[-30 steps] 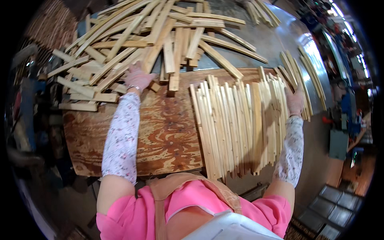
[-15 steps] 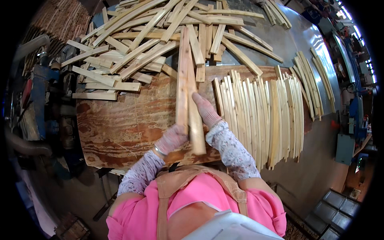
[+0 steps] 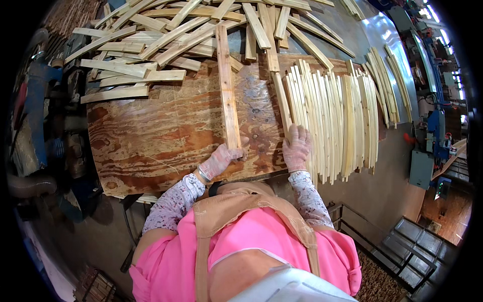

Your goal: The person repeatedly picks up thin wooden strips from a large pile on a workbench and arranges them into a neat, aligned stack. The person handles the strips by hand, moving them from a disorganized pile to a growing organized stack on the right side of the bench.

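My left hand [image 3: 221, 158], in a pale pink glove, is closed around the near end of a long wooden slat [image 3: 227, 90]. That slat points away from me over the plywood tabletop [image 3: 151, 136], its far end by the loose pile. My right hand [image 3: 297, 148], gloved alike, rests with its fingers stretched out at the left end of a row of slats [image 3: 332, 126] standing side by side. Its fingertips touch the near part of the row's leftmost slat [image 3: 282, 103], whose near end is hidden under the hand.
A tangled pile of loose slats [image 3: 166, 50] covers the far left of the table. Further small groups of slats [image 3: 385, 85] lie on a grey metal surface [image 3: 377, 35] at the far right. Blue machinery [image 3: 35, 121] with a hose stands to the left.
The slat that was by my right hand now lies at the row's left end, and that hand has moved right. My left hand still holds its slat. The whole view has shifted somewhat.
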